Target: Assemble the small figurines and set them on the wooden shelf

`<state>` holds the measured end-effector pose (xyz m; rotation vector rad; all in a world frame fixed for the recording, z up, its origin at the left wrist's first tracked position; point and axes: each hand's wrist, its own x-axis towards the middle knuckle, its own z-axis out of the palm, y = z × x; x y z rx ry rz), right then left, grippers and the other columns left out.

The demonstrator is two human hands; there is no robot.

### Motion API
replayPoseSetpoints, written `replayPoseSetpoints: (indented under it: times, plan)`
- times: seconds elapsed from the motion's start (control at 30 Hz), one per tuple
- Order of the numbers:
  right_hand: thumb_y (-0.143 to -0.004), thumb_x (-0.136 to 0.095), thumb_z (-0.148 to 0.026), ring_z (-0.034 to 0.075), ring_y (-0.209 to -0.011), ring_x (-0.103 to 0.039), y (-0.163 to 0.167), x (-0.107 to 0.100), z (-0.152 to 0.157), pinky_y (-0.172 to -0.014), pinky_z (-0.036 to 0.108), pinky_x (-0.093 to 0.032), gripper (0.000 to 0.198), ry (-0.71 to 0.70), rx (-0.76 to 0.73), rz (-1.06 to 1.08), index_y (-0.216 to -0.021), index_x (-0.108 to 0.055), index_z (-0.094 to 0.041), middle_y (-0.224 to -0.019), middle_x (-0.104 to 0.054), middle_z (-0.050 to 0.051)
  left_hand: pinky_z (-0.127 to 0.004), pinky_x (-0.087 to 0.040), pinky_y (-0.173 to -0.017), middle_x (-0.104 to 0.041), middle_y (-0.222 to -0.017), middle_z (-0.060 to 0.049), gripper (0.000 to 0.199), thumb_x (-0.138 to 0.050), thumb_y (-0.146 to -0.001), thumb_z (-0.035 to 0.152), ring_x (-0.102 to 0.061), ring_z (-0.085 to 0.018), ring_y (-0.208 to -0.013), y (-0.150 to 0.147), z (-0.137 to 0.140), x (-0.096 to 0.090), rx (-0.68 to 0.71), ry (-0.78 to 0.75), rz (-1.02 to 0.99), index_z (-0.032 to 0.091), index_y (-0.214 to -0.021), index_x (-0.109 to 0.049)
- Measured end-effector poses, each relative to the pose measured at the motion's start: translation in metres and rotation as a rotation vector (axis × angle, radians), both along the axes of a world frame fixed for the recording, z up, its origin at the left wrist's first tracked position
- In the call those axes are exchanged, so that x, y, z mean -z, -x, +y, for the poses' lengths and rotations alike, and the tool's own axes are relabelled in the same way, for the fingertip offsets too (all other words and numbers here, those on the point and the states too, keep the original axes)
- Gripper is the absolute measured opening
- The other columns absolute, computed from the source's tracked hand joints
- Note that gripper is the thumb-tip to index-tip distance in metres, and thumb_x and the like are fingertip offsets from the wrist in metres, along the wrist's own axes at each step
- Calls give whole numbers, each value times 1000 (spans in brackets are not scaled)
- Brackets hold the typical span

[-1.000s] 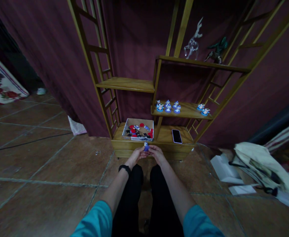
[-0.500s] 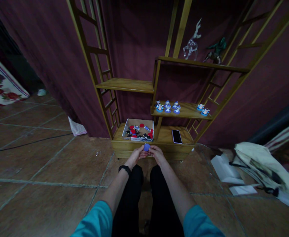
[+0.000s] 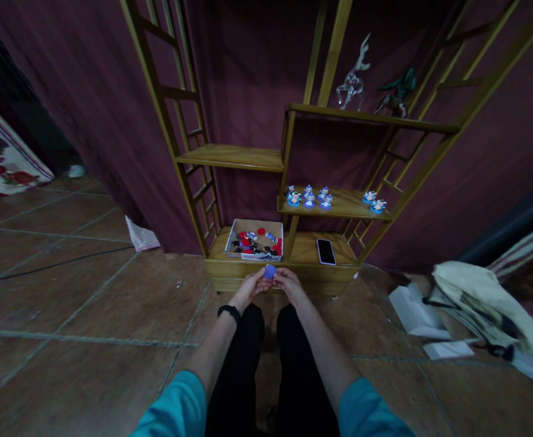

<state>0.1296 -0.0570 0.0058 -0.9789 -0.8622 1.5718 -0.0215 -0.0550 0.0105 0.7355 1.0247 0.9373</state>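
Observation:
Between my two hands, just in front of the low shelf, is a small round purple disc (image 3: 270, 271) that looks like a figurine base. My left hand (image 3: 251, 287) grips its left side, and my right hand (image 3: 289, 283) pinches it from the right. Behind them a shallow cardboard box (image 3: 261, 257) sits on the bottom shelf, holding several small figurines and red discs in a jumble. On the shelf above stand several purple-and-white figurines (image 3: 309, 200) on purple bases, with a blue-based figurine (image 3: 294, 199) at their left and blue-based figurines (image 3: 377, 206) at the far right.
A phone (image 3: 326, 252) lies on the bottom shelf, right of the box. Higher up, a clear horse-like statuette (image 3: 353, 82) and a dark green figure (image 3: 398, 94) stand on the wooden shelf unit (image 3: 230, 156). White boxes (image 3: 417, 312) and a cream bag (image 3: 471, 291) lie on the floor at right.
Almost nothing differs. Both hands still hold the purple disc at the same place, with only a very slight shift in the view.

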Motion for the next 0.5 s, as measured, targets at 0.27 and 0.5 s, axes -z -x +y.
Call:
replayPoseSetpoints:
  times: [0.27,0.5]
  plan:
    - [-53,-77,-33,9,-60,-55,0,-6,-1,-64,24,-45,28,26,-27,-18,-73,-63,-18,-66,-62,-2,-25,-49,-63,-70,-76,-15,47,-61,-71,54,-65,-17,-69,1,-1,-2,-5,5,-15,9,-84,-68]
    - [-53,-76,-34,9,-60,-55,0,-9,-3,-63,24,-45,28,24,-24,-15,-73,-63,-19,-65,-61,-2,-25,-49,-63,-70,-79,-14,43,-60,-73,51,-65,-17,-70,1,-1,-2,-9,7,-6,11,-84,-68]
